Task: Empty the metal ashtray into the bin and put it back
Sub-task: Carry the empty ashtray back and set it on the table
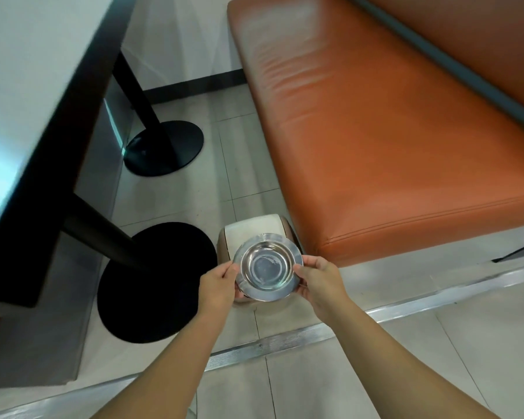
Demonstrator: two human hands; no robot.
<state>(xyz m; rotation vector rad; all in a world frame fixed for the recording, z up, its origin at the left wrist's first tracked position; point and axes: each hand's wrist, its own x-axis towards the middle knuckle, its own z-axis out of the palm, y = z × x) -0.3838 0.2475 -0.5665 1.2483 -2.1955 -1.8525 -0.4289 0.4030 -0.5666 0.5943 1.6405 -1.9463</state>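
Both hands pinch the ashtray (267, 266) by its rim, left hand (220, 285) and right hand (322, 281) on opposite sides, right above the bin (256, 226). The ashtray hides most of the bin, so can't see inside it.

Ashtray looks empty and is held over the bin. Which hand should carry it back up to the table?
Probably the left hand. It already grips the ashtray by the rim, and the table is on that side, while the right hand is on the bench side and would have to cross over the bin.
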